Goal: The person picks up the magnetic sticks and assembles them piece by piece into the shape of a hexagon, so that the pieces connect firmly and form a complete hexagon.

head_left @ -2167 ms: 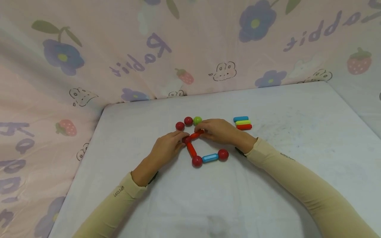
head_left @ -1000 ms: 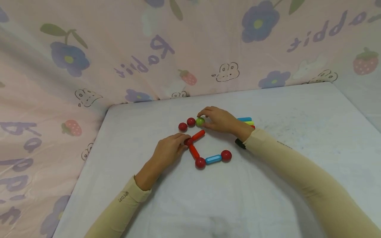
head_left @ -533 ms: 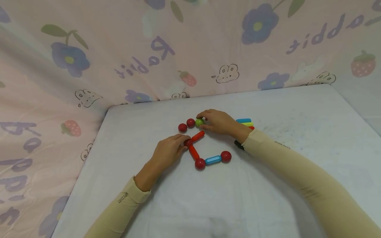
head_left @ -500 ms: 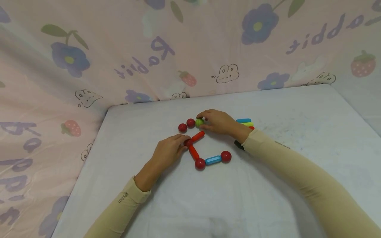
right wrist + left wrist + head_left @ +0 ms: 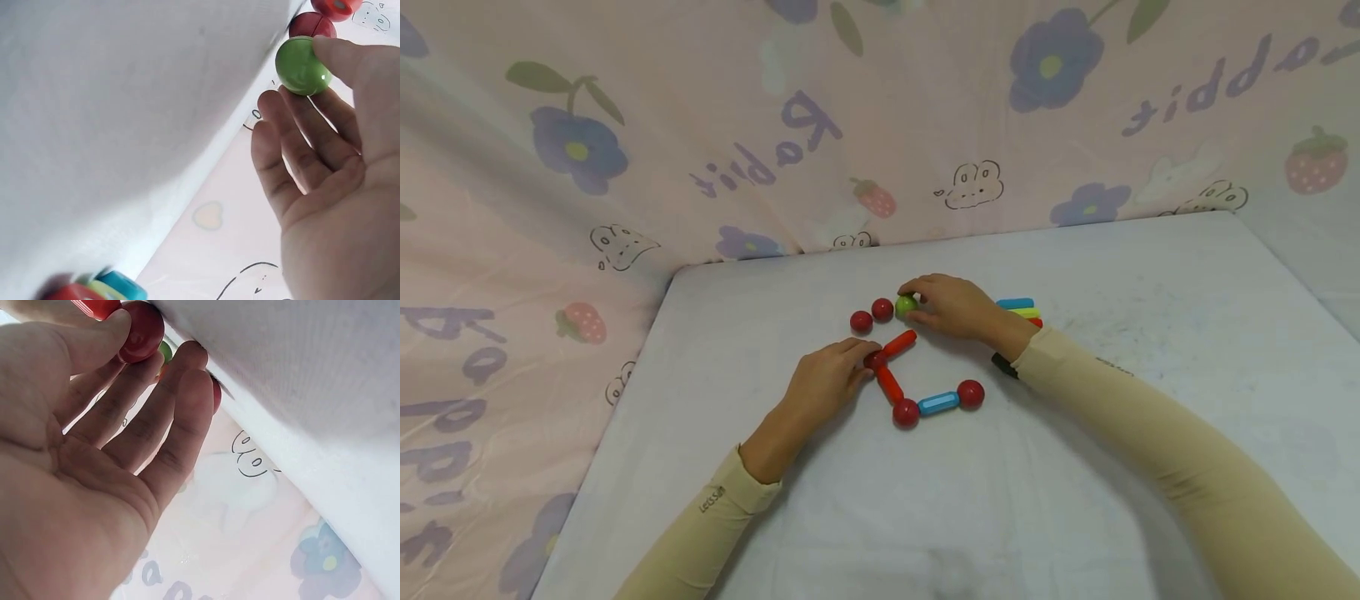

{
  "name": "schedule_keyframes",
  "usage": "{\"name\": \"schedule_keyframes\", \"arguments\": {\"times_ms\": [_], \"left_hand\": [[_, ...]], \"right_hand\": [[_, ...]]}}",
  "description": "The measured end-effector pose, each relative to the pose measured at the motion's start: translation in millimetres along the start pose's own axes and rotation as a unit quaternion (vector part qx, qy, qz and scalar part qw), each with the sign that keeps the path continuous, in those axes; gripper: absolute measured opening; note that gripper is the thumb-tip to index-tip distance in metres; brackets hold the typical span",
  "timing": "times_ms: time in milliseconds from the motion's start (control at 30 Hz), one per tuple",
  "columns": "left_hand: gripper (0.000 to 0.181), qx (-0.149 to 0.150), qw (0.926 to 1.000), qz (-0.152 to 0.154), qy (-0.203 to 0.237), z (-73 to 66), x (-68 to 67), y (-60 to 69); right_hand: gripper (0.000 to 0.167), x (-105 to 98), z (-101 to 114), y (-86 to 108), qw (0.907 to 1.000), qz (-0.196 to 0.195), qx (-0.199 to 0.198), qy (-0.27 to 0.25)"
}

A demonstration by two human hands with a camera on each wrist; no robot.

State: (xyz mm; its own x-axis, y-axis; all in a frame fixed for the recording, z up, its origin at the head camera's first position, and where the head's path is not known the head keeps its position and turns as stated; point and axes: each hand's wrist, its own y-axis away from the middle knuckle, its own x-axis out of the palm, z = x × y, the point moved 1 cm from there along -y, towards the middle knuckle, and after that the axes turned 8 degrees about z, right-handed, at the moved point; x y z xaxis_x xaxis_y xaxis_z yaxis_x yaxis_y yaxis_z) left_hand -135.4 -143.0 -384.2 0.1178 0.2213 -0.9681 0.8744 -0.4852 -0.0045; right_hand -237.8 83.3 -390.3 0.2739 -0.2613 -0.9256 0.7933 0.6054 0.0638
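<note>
My left hand (image 5: 826, 385) pinches a red ball (image 5: 147, 332) at the far left corner of a toy frame, between thumb and fingers. Two red sticks join at that ball: one stick (image 5: 899, 343) points away to the right with a bare end, the other (image 5: 890, 385) runs down to a second red ball (image 5: 906, 413). From there a blue stick (image 5: 938, 403) leads to a third red ball (image 5: 971, 394). Beyond the frame, my right hand (image 5: 953, 308) has its thumb and fingers around a green ball (image 5: 301, 67), which sits beside two loose red balls (image 5: 882, 310).
Behind the right wrist lie a blue stick (image 5: 1015, 303), a yellow stick (image 5: 1027, 313) and a red stick (image 5: 1037, 322), partly hidden. A white cloth covers the table (image 5: 820, 517); a printed curtain (image 5: 895, 125) hangs at its back and left.
My right hand has let go of the upper red stick and moved back to the green ball, gripping it. My left hand stays on its red ball.
</note>
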Motion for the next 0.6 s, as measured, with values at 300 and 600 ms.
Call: {"name": "schedule_keyframes", "arguments": {"times_ms": [300,600], "left_hand": [[0.043,0.002,1.0,-0.002,0.0,1.4,2.2,-0.5],[0.043,0.006,0.9999,-0.005,-0.007,2.8,3.5,-0.9]], "right_hand": [[0.046,-0.5,-2.4,1.9,1.0,-0.003,0.002,0.004],[0.045,-0.9,-4.1,6.7,0.9999,-0.015,0.001,0.001]]}}
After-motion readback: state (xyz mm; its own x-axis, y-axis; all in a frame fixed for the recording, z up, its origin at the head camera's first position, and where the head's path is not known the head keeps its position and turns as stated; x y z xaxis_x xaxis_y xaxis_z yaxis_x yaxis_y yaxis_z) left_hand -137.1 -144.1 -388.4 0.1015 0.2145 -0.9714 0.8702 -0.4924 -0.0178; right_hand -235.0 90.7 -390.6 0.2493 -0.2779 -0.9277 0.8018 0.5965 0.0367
